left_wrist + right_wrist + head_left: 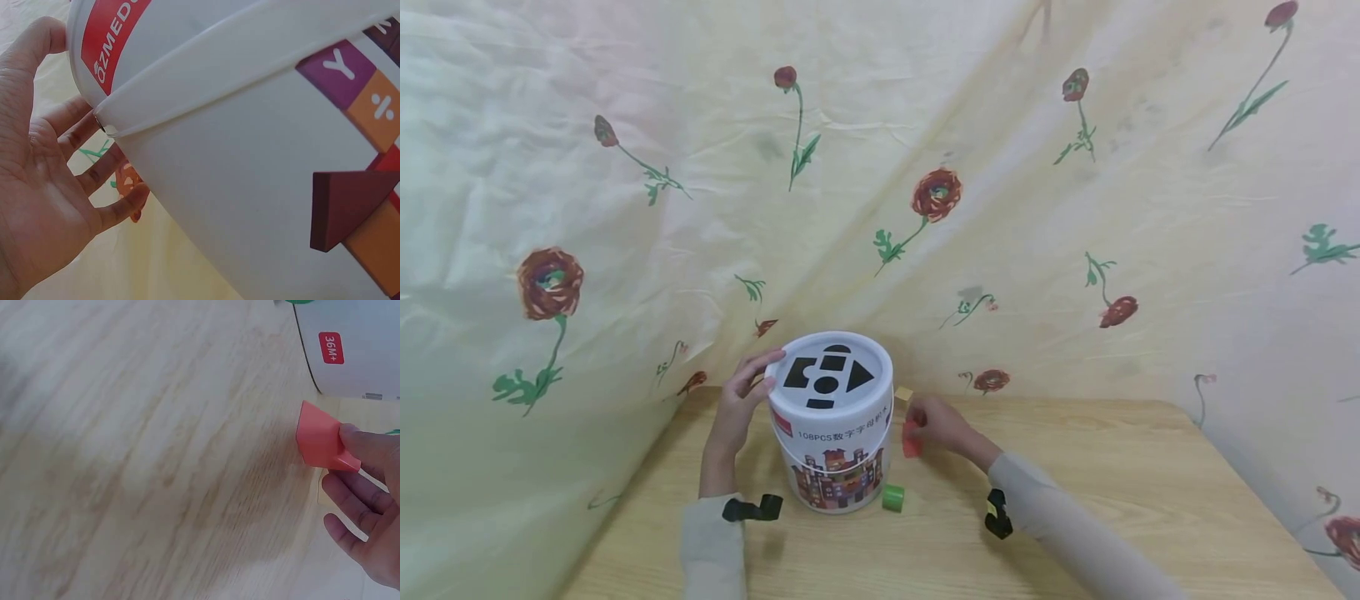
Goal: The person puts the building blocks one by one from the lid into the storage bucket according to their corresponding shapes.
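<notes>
A white lidded block bucket with shaped cutouts in its lid stands upright on the wooden table. Against its left side, at the lid's edge, rests my left hand, the fingers spread; the left wrist view shows the thumb at the top of the wall and the other fingers lower down. To the right of the bucket, my right hand pinches a red block with a curved notch between thumb and fingers, close over the table. A yellow block lies just behind that hand.
A green cylinder block lies at the bucket's front right foot. The bucket's white carrying handle hangs down across its front. Behind and to the left of the table hangs a flowered cloth.
</notes>
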`<control>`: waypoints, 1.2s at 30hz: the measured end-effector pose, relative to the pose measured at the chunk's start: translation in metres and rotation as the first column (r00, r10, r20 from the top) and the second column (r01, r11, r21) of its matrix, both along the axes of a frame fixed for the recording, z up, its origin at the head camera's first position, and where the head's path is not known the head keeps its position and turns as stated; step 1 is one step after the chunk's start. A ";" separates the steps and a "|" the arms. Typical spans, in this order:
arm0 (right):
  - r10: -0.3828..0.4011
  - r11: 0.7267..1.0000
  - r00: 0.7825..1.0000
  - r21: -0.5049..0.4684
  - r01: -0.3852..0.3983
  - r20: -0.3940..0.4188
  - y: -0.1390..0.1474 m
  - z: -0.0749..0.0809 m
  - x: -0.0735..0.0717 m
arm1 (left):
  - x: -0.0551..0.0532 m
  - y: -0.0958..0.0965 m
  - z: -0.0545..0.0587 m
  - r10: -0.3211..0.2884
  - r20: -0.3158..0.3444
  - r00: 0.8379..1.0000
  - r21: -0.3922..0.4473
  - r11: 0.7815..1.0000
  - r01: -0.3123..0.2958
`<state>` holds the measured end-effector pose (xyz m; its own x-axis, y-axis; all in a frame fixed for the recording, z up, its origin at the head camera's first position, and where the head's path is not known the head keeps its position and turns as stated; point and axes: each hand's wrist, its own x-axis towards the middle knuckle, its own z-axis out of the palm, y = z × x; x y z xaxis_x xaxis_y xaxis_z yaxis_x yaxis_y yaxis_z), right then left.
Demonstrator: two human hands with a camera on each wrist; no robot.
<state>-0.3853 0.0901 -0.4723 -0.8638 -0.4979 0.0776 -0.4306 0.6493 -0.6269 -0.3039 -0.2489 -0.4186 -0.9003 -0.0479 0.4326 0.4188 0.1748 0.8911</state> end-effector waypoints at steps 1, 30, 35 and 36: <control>-0.002 1.000 1.000 0.004 0.002 -0.004 0.000 0.000 0.001 | 0.000 0.000 0.000 -0.001 -0.002 1.000 0.000 1.000 0.001; 0.183 0.983 0.983 -0.001 -0.183 0.020 0.026 -0.001 0.011 | 0.002 0.002 0.004 -0.003 -0.011 1.000 0.011 1.000 0.003; 0.190 0.982 0.981 0.018 -0.190 0.027 0.027 -0.001 0.013 | 0.002 0.002 0.003 -0.003 -0.002 1.000 0.012 1.000 0.003; 0.193 0.981 0.981 0.016 -0.194 0.034 0.027 -0.001 0.014 | 0.002 0.002 0.003 -0.004 0.000 1.000 0.014 1.000 0.004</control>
<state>-0.3714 0.1172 -0.4732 -0.7529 -0.6570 0.0402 -0.5292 0.5679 -0.6304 -0.3017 -0.2474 -0.4160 -0.9007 -0.0497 0.4317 0.4193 0.1608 0.8935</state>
